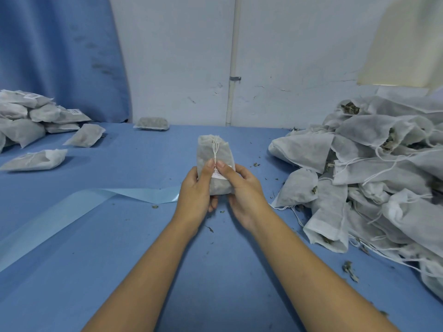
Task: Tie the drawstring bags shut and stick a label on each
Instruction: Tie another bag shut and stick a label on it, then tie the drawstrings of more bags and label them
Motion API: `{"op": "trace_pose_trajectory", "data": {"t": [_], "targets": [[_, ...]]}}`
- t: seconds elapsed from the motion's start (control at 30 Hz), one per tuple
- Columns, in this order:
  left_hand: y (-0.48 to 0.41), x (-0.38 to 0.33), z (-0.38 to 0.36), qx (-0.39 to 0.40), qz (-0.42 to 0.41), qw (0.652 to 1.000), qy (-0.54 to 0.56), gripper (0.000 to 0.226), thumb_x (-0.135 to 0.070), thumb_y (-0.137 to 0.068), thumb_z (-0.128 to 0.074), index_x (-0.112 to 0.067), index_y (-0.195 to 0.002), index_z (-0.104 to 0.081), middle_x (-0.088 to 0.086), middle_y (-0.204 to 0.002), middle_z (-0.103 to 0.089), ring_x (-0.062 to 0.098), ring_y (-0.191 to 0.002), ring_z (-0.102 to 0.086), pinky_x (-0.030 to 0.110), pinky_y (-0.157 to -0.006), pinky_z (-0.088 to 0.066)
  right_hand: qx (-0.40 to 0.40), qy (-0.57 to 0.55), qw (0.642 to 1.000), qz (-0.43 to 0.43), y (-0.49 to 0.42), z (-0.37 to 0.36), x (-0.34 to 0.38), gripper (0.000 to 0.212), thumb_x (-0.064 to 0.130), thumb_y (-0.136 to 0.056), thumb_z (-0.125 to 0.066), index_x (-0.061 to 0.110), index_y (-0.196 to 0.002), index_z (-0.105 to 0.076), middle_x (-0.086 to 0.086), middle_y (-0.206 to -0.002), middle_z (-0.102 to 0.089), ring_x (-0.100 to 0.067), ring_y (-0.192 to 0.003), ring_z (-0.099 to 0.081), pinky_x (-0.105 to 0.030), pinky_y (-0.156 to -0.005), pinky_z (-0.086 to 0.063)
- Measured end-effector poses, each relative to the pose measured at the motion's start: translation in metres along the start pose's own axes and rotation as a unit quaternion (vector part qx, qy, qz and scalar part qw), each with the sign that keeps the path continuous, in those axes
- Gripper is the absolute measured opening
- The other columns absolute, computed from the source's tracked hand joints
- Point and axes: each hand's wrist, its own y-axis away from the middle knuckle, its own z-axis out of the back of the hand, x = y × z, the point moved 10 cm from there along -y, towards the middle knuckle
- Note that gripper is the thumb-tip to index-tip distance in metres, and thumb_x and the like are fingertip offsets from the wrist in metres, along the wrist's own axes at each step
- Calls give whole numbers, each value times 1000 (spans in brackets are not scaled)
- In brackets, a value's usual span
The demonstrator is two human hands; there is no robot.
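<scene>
I hold one filled white drawstring bag upright above the middle of the blue table. Its top is gathered and its tied string hangs down the front. My left hand grips the bag's left side, thumb on the front. My right hand grips the right side, its thumb pressing a white barcode label onto the bag's front. The lower part of the bag is hidden behind my fingers.
A big heap of open, untied bags fills the right side. Tied, labelled bags are stacked at the far left, with loose ones nearby and one by the wall. A pale blue backing strip crosses the table. Herb crumbs lie scattered.
</scene>
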Motion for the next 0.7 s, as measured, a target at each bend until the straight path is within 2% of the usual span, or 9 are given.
{"op": "trace_pose_trajectory", "data": {"t": [0.1,0.2,0.33,0.5,0.63,0.7], "targets": [[1,-1,-1,6,6,999,51,34,-48,-92,-47,-16,-83,-55,-2,-54,-52,10,-38,-39,20,-36,-31,-7,-40,999,-7,-1,0,-4,36,18,-79,-71,1,-107,-56,-23,-100,-62,-36,-85,-57,-43,-67,-45],[1,-3,-1,9,1,997,80,27,-43,-94,-47,-21,-81,-56,-6,-55,-54,9,-40,-39,20,-36,-32,-4,-82,997,-9,-2,-1,-5,34,13,-84,-66,-3,-112,-57,-24,-105,-61,-36,-96,-56,-45,-77,-44],[2,-5,1,6,-3,995,96,25,-41,-94,-47,-22,-82,-57,-8,-57,-56,7,-42,-41,20,-36,-32,9,-88,996,-6,-1,-3,-3,40,11,-87,-59,-11,-120,-53,-28,-112,-57,-37,-98,-52,-42,-70,-41],[0,-4,4,15,7,995,100,27,-42,-94,-46,-20,-82,-56,-3,-58,-57,10,-38,-40,19,-36,-31,29,-85,996,-3,-2,-4,-2,38,9,-90,-54,-12,-122,-52,-25,-109,-58,-34,-89,-54,-40,-73,-44],[-1,2,10,18,27,999,-2,35,-50,-90,-48,-20,-73,-57,-4,-41,-42,9,-31,-32,17,-32,-25,4,-70,998,5,-5,6,-4,28,8,-89,-58,-5,-113,-62,-16,-102,-67,-24,-89,-63,-34,-87,-50],[-3,7,16,19,45,999,-20,33,-47,-87,-56,-19,-68,-57,-5,-39,-38,9,-32,-29,15,-32,-23,-22,-49,999,7,-7,14,-6,22,11,-88,-61,0,-106,-66,-11,-96,-69,-20,-85,-64,-28,-81,-52]]}}
